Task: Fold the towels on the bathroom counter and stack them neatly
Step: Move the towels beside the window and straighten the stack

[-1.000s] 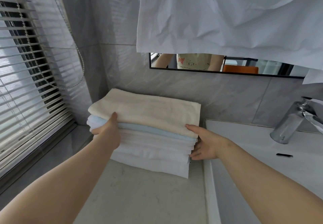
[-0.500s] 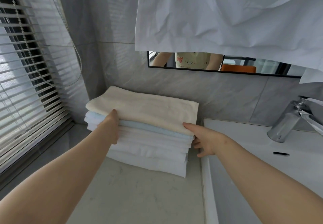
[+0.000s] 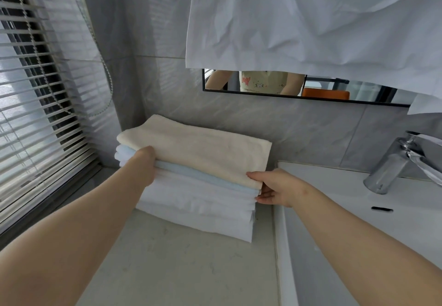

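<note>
A stack of folded towels (image 3: 198, 200) sits on the counter (image 3: 181, 265) against the back wall. A cream towel (image 3: 203, 152) lies on top, a pale blue towel (image 3: 191, 174) under it, and several white ones below. My left hand (image 3: 143, 164) is at the stack's front left edge, thumb on the cream towel and fingers tucked out of sight beneath it. My right hand (image 3: 275, 186) is at the front right corner. Its thumb lies on the cream towel's corner and its fingers curl against the side of the stack below.
A white sink basin (image 3: 358, 210) with a chrome faucet (image 3: 392, 164) lies right of the towels. Window blinds (image 3: 35, 114) with a bead cord fill the left. A white cloth (image 3: 311, 23) hangs over the mirror (image 3: 275, 85) above the stack.
Both hands stay at the ends of the stack. The right thumb has slid a little farther onto the cream towel's corner. The view has shifted slightly.
</note>
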Motion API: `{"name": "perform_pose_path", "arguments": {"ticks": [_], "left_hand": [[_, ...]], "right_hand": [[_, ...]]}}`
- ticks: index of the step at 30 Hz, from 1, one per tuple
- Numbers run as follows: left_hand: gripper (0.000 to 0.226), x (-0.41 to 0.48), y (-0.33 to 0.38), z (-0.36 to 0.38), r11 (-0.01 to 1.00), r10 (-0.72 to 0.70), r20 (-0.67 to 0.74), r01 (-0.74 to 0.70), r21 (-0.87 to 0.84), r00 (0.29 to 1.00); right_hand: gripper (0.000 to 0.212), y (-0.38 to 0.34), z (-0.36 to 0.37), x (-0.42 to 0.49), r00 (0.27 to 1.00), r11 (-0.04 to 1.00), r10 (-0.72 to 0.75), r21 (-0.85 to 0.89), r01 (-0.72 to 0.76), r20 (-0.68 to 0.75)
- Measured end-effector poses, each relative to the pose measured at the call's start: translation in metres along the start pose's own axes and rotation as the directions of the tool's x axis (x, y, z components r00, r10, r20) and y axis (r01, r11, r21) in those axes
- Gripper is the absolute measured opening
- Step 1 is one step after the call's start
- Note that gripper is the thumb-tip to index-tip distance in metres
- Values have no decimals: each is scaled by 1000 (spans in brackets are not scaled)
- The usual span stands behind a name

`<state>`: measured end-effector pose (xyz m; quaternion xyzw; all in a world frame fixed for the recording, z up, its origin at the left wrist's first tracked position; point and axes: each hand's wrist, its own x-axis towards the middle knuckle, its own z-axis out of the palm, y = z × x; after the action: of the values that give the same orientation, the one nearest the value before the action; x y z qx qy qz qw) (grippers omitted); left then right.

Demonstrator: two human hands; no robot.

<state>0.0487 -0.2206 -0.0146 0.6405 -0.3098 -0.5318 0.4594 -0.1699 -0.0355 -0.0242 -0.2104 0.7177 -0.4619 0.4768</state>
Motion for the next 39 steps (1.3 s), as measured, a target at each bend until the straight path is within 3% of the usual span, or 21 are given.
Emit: {"name": "perform_pose_path", "arguments": {"ticks": [4, 7, 13, 18, 23, 29, 32, 36, 39], "left_hand": [[89, -9, -17, -1, 993, -86, 32, 88, -78, 996], [79, -15, -23, 4, 991, -103, 50, 106, -76, 993], [83, -7, -18, 2, 990, -139, 74, 141, -26, 988], [83, -10, -27, 6, 992, -125, 73, 125, -7, 990], [90, -21, -32, 6, 981, -194, 71, 195, -13, 978], [95, -31, -34, 8, 960, -270, 145, 277, -30, 952], [97, -34, -33, 6, 953, -293, 181, 302, -24, 939], [89, -36, -29, 5, 948, -300, 232, 316, -35, 925], [83, -43, -29, 6, 943, -314, 264, 331, -23, 912]], "right_hand": [[31, 3, -4, -2, 999, 998, 44, 41, -44, -6], [30, 4, -3, -2, 999, 997, 41, 59, -41, -6], [38, -1, -2, -8, 999, 1000, 18, -26, -17, 42], [49, 9, -7, -7, 995, 996, 93, -7, -93, 22], [50, 13, -2, -11, 978, 979, 129, 134, -152, 163], [43, 13, 2, -10, 965, 955, 139, 228, -190, 223], [37, 12, 2, -5, 977, 958, 118, 237, -159, 179], [29, 5, 1, -6, 990, 960, 93, 254, -118, 106], [26, 7, 4, -6, 985, 948, 97, 288, -135, 141]]}}
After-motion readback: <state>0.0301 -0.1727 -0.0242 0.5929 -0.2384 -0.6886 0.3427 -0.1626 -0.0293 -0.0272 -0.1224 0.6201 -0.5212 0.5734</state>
